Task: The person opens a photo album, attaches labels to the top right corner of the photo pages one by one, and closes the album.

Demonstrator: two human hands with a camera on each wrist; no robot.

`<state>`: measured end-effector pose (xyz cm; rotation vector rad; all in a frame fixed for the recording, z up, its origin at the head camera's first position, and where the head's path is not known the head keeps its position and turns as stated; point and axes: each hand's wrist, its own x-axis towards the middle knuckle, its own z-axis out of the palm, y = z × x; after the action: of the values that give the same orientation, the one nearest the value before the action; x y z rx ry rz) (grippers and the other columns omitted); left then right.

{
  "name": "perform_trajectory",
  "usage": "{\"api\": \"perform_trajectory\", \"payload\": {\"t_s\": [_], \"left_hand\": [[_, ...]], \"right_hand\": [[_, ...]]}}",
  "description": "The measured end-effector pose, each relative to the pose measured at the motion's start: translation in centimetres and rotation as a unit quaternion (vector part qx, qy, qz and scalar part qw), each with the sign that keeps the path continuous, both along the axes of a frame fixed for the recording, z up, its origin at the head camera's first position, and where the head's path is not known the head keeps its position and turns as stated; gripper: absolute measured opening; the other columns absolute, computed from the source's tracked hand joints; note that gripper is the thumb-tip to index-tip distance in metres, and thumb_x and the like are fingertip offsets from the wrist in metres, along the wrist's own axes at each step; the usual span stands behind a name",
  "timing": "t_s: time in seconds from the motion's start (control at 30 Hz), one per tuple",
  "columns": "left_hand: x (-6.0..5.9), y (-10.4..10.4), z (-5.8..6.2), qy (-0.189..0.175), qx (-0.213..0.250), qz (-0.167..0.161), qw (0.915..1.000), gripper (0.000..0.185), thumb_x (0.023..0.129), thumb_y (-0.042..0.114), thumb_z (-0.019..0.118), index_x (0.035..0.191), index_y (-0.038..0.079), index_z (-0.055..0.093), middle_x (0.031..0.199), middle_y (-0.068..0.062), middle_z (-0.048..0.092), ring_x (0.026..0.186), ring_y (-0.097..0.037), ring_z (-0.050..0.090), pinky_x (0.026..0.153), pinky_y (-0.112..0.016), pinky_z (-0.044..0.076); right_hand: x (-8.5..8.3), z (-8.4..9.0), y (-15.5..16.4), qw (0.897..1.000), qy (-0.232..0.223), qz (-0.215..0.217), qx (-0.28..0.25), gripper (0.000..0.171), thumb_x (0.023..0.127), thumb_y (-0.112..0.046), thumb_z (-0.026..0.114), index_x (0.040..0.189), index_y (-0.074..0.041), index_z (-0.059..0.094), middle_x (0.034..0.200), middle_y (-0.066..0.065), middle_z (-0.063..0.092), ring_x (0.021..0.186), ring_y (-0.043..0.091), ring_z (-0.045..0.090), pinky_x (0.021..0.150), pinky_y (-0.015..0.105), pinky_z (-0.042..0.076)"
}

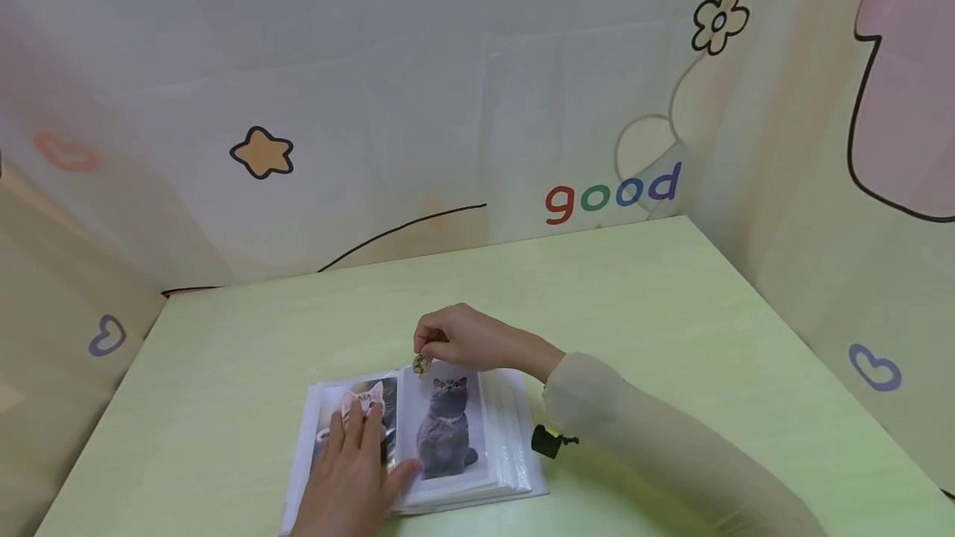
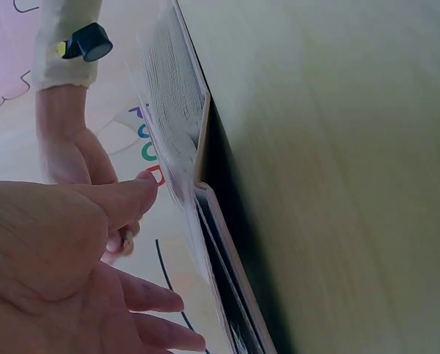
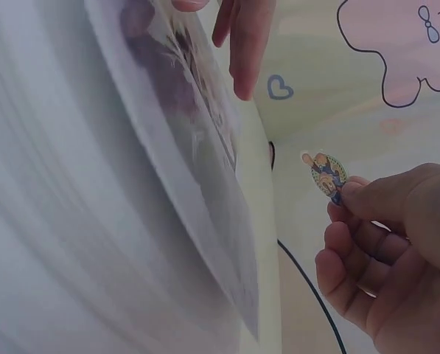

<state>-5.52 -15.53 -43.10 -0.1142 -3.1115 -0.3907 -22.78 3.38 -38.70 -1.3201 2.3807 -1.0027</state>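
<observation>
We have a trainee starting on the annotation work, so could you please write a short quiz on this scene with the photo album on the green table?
1. True or false: the left hand lies flat on the open white photo album.
2. What does the right hand pinch? A) a pen B) a small round printed sticker C) a coin
3. Fill in: the right-hand page shows a grey ___ photo.

Key:
1. True; straight fingers press on the left page.
2. B; held at the fingertips above the album's top edge.
3. Cat.

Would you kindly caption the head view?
Left hand presses an open photo album; right hand pinches a sticker above it.
</observation>
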Motion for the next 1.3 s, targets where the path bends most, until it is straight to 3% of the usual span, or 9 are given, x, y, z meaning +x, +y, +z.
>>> {"api": "perform_trajectory", "payload": {"t_s": [0.13,0.33,0.6,0.93,1.3], "left_hand": [[0.0,0.1,-0.4,-0.005,0.003,0.008,0.9999,0.091,0.094,0.057,0.068,0.150,-0.010,0.043,0.156,-0.040,0.032,0.141,-0.062,0.031,0.110,-0.066,0.036],[0.2,0.2,-0.9,0.028,-0.016,0.000,0.9995,0.087,0.092,0.056,0.070,0.142,-0.012,0.049,0.148,-0.043,0.040,0.135,-0.064,0.038,0.105,-0.065,0.042],[0.3,0.7,-0.9,-0.014,-0.030,0.018,0.9993,0.092,0.093,0.063,0.066,0.144,-0.012,0.048,0.151,-0.042,0.038,0.138,-0.063,0.035,0.105,-0.067,0.040],[0.3,0.8,-0.9,-0.021,-0.024,0.018,0.9993,0.094,0.093,0.065,0.063,0.145,-0.012,0.047,0.152,-0.041,0.037,0.140,-0.062,0.033,0.105,-0.069,0.039],[0.4,1.2,-1.0,-0.027,-0.022,0.023,0.9991,0.093,0.093,0.065,0.063,0.147,-0.010,0.048,0.153,-0.039,0.038,0.142,-0.060,0.033,0.108,-0.069,0.037]], "right_hand": [[-0.3,-0.3,-1.6,1.000,0.003,0.007,-0.001,0.010,0.101,-0.004,0.064,0.094,-0.008,0.070,0.085,-0.004,0.066,0.071,0.004,0.051,0.065,0.019,0.043],[-0.5,-0.7,-3.8,1.000,0.004,0.004,0.014,0.009,0.101,-0.005,0.065,0.095,-0.009,0.071,0.083,-0.005,0.065,0.072,0.006,0.051,0.067,0.019,0.042],[-0.4,-1.3,-5.7,0.999,-0.011,0.002,0.040,0.009,0.102,-0.006,0.065,0.096,-0.009,0.072,0.082,-0.007,0.064,0.071,0.006,0.051,0.065,0.019,0.041],[-0.7,-2.2,-6.7,0.996,-0.018,0.011,0.081,0.010,0.103,-0.007,0.064,0.096,-0.010,0.071,0.085,-0.005,0.065,0.072,0.007,0.052,0.068,0.019,0.042],[-1.0,-3.7,-7.9,0.992,0.046,0.031,0.112,0.011,0.100,-0.005,0.067,0.093,-0.011,0.072,0.083,-0.008,0.064,0.075,0.006,0.054,0.072,0.018,0.043]]}}
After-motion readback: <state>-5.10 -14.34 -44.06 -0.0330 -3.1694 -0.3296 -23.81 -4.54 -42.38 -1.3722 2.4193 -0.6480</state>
